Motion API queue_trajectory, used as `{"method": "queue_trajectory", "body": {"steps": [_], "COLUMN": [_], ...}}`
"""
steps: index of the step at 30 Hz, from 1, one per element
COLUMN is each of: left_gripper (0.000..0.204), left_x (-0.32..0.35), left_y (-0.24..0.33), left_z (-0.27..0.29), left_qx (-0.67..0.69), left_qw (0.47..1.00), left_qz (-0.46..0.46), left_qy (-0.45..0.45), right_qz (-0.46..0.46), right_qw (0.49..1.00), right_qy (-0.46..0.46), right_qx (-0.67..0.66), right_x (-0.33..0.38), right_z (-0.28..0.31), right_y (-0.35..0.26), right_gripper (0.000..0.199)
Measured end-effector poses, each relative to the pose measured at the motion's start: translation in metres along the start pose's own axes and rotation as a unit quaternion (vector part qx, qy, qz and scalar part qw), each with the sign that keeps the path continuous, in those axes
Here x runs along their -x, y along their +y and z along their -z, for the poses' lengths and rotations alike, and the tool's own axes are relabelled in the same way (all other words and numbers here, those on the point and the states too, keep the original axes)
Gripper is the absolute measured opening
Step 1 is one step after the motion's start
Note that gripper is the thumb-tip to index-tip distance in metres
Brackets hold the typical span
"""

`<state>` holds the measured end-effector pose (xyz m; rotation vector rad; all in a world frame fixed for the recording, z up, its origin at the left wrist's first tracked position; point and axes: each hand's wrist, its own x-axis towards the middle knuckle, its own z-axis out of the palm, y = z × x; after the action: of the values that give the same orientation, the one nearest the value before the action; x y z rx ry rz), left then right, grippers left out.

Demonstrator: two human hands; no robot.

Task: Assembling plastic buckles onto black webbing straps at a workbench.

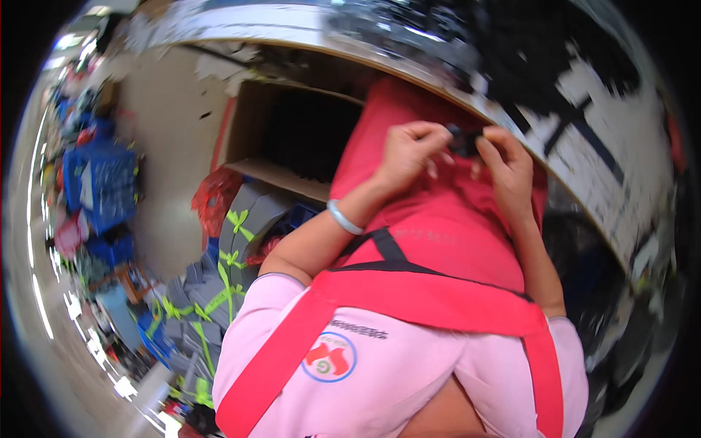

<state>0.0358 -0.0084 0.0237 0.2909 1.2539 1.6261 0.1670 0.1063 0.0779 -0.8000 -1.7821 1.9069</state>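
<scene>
Both my hands meet over my lap, just in front of the table edge, with a small black piece (464, 141) stretched between them. It looks soft, but its kind is too small and blurred to tell. My left hand (412, 153), with a pale bangle on the wrist, pinches its left end between thumb and forefinger. The right end is pinched the same way by my right hand (509, 166). Under the hands lies the red apron (409, 197) that covers my lap.
A white worktable (584, 175) curves across the front, bearing black straps (600, 152) and dark plastic-wrapped material. An open cardboard box (244, 131) holding dark contents stands left of my legs. Grey pieces with lime-green ties (219, 281) pile up beside me. Blue crates (106, 182) stand farther left.
</scene>
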Motion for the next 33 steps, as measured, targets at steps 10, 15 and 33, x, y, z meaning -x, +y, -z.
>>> {"method": "queue_trajectory", "body": {"steps": [10,15,33], "left_gripper": [0.021,0.015,0.017], "left_x": [0.005,0.004,-0.002], "left_y": [-0.034,-0.035,-0.051], "left_z": [0.022,0.025,0.038], "left_qx": [0.03,0.048,0.158], "left_qw": [0.999,0.998,0.985], "left_qz": [-0.012,-0.005,-0.022], "left_qy": [-0.035,-0.036,-0.063], "right_qz": [-0.086,-0.065,0.008], "right_qw": [0.983,0.968,0.934], "right_qy": [-0.13,-0.151,-0.203], "right_qx": [0.097,0.192,0.295], "right_x": [-0.002,-0.006,-0.002], "right_z": [-0.018,-0.028,-0.048], "right_y": [0.017,0.013,0.008], "right_gripper": [0.012,0.012,0.005]}}
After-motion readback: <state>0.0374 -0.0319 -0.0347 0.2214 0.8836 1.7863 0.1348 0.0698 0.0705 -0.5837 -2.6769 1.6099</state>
